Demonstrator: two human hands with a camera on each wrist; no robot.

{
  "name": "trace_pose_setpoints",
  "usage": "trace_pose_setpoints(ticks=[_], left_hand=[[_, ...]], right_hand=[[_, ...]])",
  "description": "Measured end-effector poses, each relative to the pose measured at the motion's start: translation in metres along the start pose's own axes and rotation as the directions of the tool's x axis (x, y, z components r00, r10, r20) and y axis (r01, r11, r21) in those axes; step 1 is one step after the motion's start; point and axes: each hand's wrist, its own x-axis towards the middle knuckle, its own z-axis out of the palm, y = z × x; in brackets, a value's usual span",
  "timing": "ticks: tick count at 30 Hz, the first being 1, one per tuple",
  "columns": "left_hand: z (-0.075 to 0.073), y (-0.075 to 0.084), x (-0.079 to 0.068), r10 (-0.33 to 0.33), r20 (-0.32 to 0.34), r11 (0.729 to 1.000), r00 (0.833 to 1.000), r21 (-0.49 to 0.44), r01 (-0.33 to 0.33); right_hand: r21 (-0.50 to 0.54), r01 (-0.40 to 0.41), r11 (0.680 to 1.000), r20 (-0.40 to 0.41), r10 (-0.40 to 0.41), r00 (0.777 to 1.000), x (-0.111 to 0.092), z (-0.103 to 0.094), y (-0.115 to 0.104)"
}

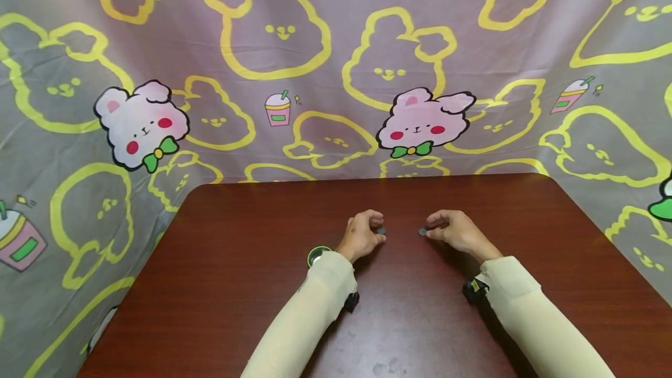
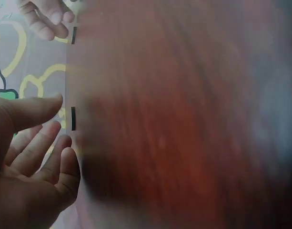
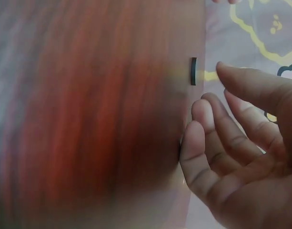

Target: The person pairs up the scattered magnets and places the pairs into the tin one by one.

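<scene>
Two small, thin, dark grey discs lie flat on the brown table a short way apart, in the middle of the head view. My left hand [image 1: 361,234] is right beside the left disc [image 1: 381,230], thumb and fingers spread around it. In the left wrist view a gap shows between that hand's fingertips and the disc [image 2: 73,118]. At the right disc [image 1: 422,231], my right hand [image 1: 457,231] has its thumb and fingertips close by. Seen from the right wrist, the thumb stops short of the disc [image 3: 193,71], and the fingers are loosely bent.
A round, green-rimmed thing [image 1: 317,254] stands beside my left wrist, partly hidden by the sleeve. The brown table [image 1: 236,284] ends at the back against a patterned cloth [image 1: 336,92], which also hangs at both sides.
</scene>
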Motion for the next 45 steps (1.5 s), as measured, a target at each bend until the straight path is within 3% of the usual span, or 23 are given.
trace_pose_setpoints(ticks=[8,14,24,45], left_hand=[[0.002,-0.001,0.003,-0.021,-0.023,1.000,0.999,0.021,0.022],[0.004,-0.005,0.004,-0.048,-0.046,0.999,0.998,0.019,0.049],[0.004,-0.006,0.007,-0.037,-0.085,0.999,0.996,-0.003,0.037],[0.021,0.000,-0.001,-0.041,-0.011,0.999,0.999,-0.010,0.041]], right_hand=[[-0.094,0.041,0.995,-0.029,-0.044,0.999,0.003,0.003,-0.001],[-0.111,0.056,0.992,-0.055,-0.063,0.996,0.005,0.006,-0.001],[-0.127,0.091,0.988,-0.092,-0.103,0.990,0.009,0.009,-0.003],[-0.063,0.079,0.995,-0.069,-0.083,0.994,0.008,0.031,-0.006]])
